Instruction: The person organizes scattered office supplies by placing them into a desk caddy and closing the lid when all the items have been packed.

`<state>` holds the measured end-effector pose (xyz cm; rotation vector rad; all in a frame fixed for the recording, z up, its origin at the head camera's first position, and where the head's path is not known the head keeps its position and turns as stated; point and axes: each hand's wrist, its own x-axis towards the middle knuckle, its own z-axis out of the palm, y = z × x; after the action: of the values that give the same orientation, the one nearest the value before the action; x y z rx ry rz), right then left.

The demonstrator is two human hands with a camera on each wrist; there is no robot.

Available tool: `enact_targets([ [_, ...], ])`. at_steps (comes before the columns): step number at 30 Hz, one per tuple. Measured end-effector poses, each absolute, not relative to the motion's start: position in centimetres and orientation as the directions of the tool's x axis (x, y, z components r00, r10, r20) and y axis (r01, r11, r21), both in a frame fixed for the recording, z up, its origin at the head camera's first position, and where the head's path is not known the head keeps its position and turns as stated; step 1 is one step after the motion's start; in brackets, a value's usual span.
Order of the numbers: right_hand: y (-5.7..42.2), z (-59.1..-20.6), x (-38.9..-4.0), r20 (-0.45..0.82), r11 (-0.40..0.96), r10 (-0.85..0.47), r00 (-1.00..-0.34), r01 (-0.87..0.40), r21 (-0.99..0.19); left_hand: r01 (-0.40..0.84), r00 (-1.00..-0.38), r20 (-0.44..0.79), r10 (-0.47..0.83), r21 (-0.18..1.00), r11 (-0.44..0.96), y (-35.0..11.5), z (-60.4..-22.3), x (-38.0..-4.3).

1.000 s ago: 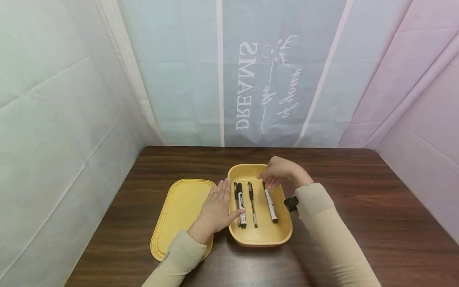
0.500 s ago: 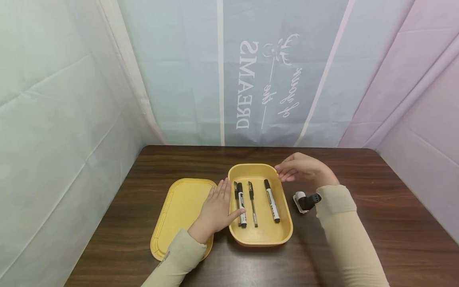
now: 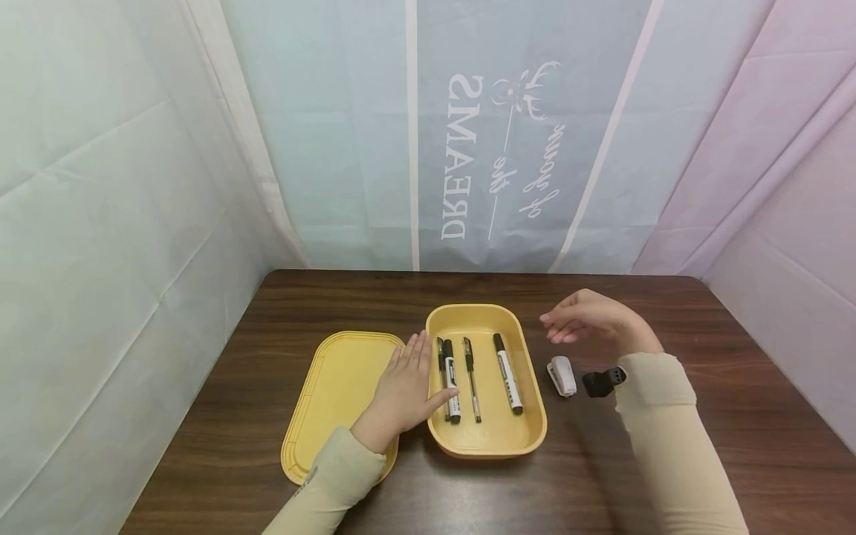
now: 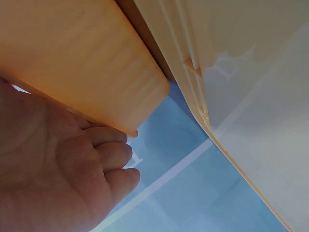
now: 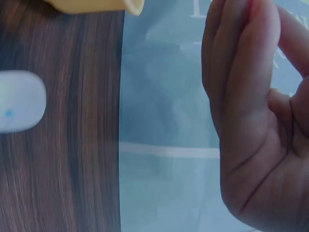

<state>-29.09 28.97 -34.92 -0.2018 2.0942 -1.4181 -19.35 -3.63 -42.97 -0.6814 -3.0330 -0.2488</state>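
Note:
My left hand [image 3: 401, 390] lies with straight fingers along the left rim of a yellow box [image 3: 488, 444], its thumb reaching over the rim. Inside lie a black-and-white marker [image 3: 508, 375] at the right and another marker [image 3: 452, 379] at the left. A clear-barrelled pen [image 3: 472, 383] rests between them; a second pen [image 3: 441, 355] is partly hidden beside the left marker. My right hand [image 3: 591, 318], loosely bent and holding nothing, hovers right of the box. Below it a small white stapler [image 3: 562, 375] sits on the table; the right wrist view shows only a blurred white end [image 5: 21, 101].
A yellow lid [image 3: 341, 401] lies left of the box, partly under my left forearm. The dark wooden table [image 3: 722, 416] ends at a hanging cloth [image 3: 348, 148] behind, with more cloth at both sides. A black wrist camera [image 3: 602, 382] hangs near the stapler.
My right hand has withdrawn from the right marker and moved right, out of the box. The marker now shows whole, and the stapler has come into view. My left hand stays put.

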Motion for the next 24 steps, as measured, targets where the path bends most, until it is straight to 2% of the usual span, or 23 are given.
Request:
enact_targets([
  [10,29.8,-35.4,-28.1,-0.398,0.595,-0.337,-0.853,0.134,-0.792,0.428,-0.904,0.063,0.423,0.155,0.891,-3.6,-43.1,-19.3],
  [15,29.5,-35.5,-27.8,-0.364,0.786,-0.253,-0.896,0.029,-0.617,0.421,-0.907,0.062,0.417,0.16,0.893,-3.6,-43.3,-19.4],
  [19,29.1,-35.9,-27.4,-0.352,0.883,-0.191,-0.916,-0.004,-0.47,0.421,-0.907,0.062,0.417,0.159,0.893,-3.6,-43.3,-19.3],
  [24,28.1,-36.5,-26.3,-0.325,0.906,-0.108,-0.939,0.041,-0.421,0.426,-0.905,0.071,0.42,0.163,0.89,-3.5,-43.2,-19.2],
])
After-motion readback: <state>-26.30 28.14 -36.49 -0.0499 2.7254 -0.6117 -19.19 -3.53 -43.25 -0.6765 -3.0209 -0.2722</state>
